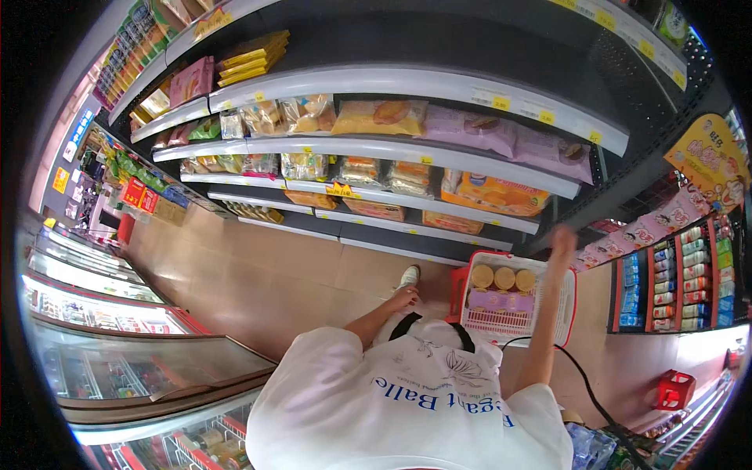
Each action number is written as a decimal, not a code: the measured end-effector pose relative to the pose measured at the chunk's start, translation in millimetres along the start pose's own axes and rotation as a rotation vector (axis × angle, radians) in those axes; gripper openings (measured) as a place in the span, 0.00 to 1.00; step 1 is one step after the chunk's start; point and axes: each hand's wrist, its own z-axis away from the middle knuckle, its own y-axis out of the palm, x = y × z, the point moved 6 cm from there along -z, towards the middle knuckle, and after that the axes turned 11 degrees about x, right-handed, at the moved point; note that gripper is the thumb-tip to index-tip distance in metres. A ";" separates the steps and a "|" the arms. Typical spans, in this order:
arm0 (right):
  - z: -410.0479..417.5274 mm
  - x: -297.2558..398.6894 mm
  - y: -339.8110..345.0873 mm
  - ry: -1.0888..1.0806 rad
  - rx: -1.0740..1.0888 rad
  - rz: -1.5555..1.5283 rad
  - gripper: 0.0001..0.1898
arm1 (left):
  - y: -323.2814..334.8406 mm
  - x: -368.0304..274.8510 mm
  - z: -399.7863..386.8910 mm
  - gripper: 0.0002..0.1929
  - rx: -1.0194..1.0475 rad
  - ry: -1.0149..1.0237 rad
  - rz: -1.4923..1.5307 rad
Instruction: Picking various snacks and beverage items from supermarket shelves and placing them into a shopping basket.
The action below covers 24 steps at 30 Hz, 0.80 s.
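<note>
My left hand (404,298) hangs by my thigh with its fingers partly curled; I see nothing in it. My right arm reaches forward across a white shopping basket with a red rim (571,320). Beyond the basket, my right hand (564,244) is blurred near the right end of the shelves, and its fingers are hard to make out. Inside the basket are three round gold-coloured lids (504,278) in a row and a purple package (499,301). Nearest the right hand on the shelves is an orange bread package (496,192).
Shelves ahead hold yellow bagged bread (380,117), purple bagged bread (470,128) and boxes (373,209). A glass-topped freezer (158,358) stands at left. Bottle racks (664,282) and a red crate (674,390) are at right. A black cable (587,382) runs beside me.
</note>
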 end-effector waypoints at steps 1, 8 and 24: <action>-21.9 27.1 -7.4 -0.003 -0.115 -0.069 0.14 | -3.6 4.7 0.3 0.12 0.010 0.020 0.011; -103.7 55.5 -12.0 -0.044 -0.306 -0.206 0.26 | -15.0 22.3 2.2 0.16 0.063 0.032 0.161; -149.3 0.1 4.9 0.087 -0.130 -0.339 0.11 | -17.3 16.7 2.0 0.16 0.032 -0.094 0.079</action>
